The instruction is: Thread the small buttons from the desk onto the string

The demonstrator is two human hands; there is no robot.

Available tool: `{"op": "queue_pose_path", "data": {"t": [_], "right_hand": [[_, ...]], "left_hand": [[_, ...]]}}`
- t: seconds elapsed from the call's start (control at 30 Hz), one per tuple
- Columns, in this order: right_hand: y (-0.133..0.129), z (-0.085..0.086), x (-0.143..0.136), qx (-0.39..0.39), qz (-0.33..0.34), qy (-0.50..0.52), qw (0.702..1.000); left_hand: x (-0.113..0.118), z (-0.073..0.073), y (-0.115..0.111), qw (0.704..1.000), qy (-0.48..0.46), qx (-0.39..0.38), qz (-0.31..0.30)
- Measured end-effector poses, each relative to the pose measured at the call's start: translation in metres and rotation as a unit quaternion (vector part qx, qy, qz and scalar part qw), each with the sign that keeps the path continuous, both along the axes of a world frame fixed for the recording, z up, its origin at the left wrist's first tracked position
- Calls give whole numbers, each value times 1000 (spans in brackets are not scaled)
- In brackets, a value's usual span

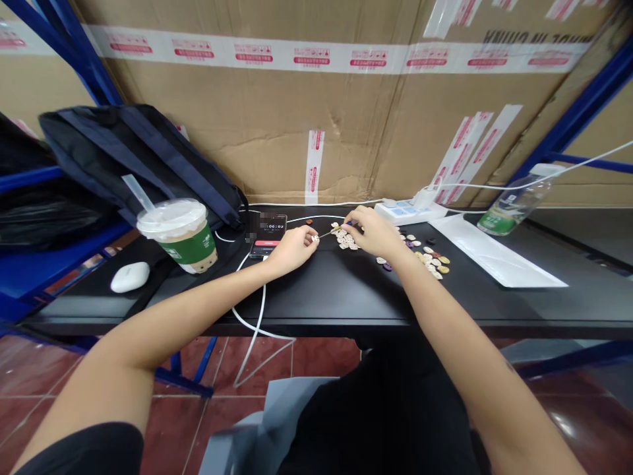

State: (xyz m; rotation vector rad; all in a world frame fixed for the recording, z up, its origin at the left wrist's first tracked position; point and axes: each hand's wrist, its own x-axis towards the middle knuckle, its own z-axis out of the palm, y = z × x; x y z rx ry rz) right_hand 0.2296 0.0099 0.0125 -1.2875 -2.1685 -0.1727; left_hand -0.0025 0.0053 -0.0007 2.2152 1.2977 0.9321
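Note:
My left hand (295, 247) pinches a small white button (315, 238) between thumb and fingertips. In the fingers of my right hand (372, 231) is a thin straight thing (332, 231), which reaches across to the button; whether it is a stiff rod or a taut cord I cannot tell. Just below it lies a cluster of white buttons (347, 241). Beside my right wrist are scattered white, yellow, purple and dark buttons (433, 259), partly hidden by the forearm. A lone orange-brown button (309, 222) rests behind my left hand.
A phone (270, 231) showing a timer lies left of my hands, its white cable (263, 310) hanging over the table edge. Further left are a drink cup (185, 241), a white case (130, 277) and a backpack (143, 158). Rightward are a power strip (408, 212), white packet (494, 254) and bottle (514, 204).

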Motion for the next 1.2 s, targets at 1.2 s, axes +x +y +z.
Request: {"op": "queue_pose_path", "data": {"t": [1.2], "right_hand": [[3,-4,0,19,-5,-23,1000]], "left_hand": [[0,1,-2,998,20,-17,-52]]}}
